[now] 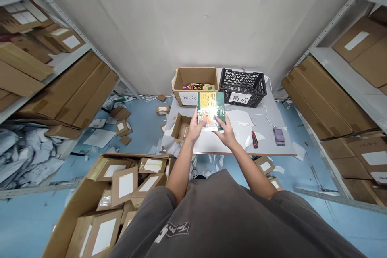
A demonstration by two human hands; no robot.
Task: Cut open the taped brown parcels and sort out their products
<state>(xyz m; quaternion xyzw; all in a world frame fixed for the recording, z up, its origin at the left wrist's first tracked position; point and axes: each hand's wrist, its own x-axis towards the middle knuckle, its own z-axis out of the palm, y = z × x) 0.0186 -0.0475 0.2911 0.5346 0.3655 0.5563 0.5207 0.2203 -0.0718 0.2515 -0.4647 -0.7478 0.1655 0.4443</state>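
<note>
A book with a yellow, white and green cover (211, 107) is held up in front of me over the table, its front facing me. My left hand (196, 127) grips its lower left edge, thumb on the cover. On the lower right side, my right hand (226, 131) holds the same book, thumb on the front. Behind it stands a labelled cardboard box (193, 73) with colourful items inside. A black plastic crate (242, 84) with a white label is beside that box. Left of my left hand lies a small open cardboard box (178, 128).
A red and black tool (254, 140) lies on the white table (238, 150) near a purple pixelated item (278, 136). At the lower left is a large carton of parcels (66, 209). Shelves with boxes flank both sides; scraps litter the blue floor.
</note>
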